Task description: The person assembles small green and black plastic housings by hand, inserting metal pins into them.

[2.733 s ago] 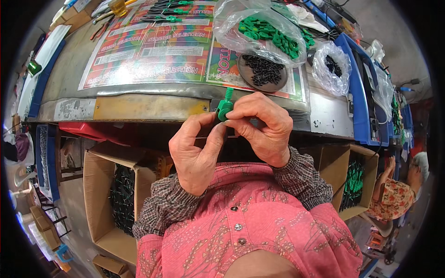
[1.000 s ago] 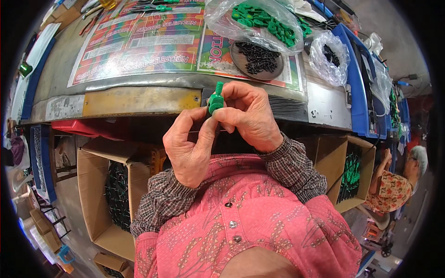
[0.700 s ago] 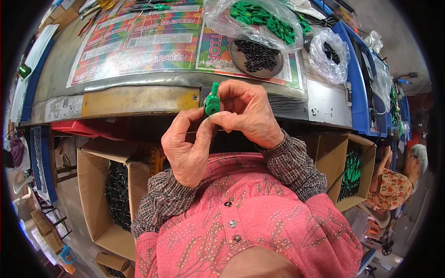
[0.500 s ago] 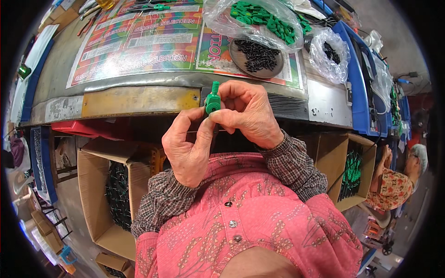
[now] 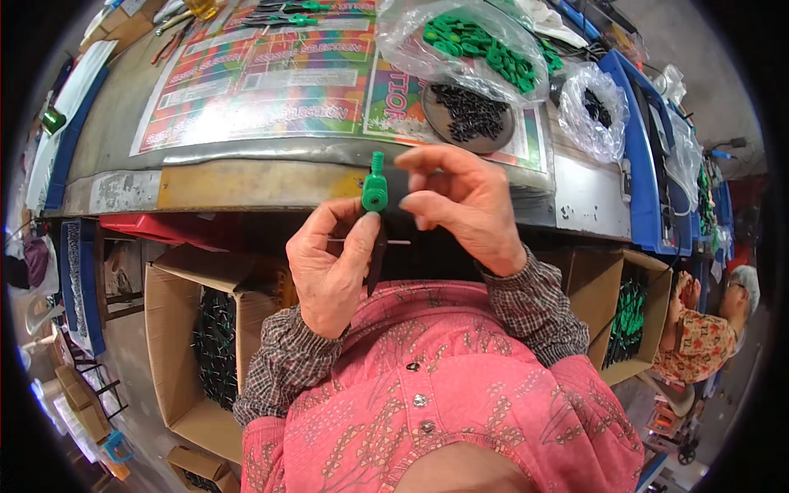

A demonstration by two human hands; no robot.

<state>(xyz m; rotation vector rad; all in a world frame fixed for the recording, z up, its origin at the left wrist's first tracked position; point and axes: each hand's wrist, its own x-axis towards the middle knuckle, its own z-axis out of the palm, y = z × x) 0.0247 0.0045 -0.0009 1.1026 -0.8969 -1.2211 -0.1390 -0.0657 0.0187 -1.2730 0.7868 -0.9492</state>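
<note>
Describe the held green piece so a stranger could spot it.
Find the workbench, then the left hand by its near edge. The green piece projects from that hand's grip, ridged stem foremost; unlike the green parts in the clear bag, it's held.

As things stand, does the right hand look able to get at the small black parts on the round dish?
Probably yes: the right hand is open and apart from the green piece in the left hand; the dish lies just beyond, and the plastic bag leaves most black parts uncovered.

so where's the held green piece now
In the head view, the green piece is above centre, held in the left hand, just left of the right hand.
</note>
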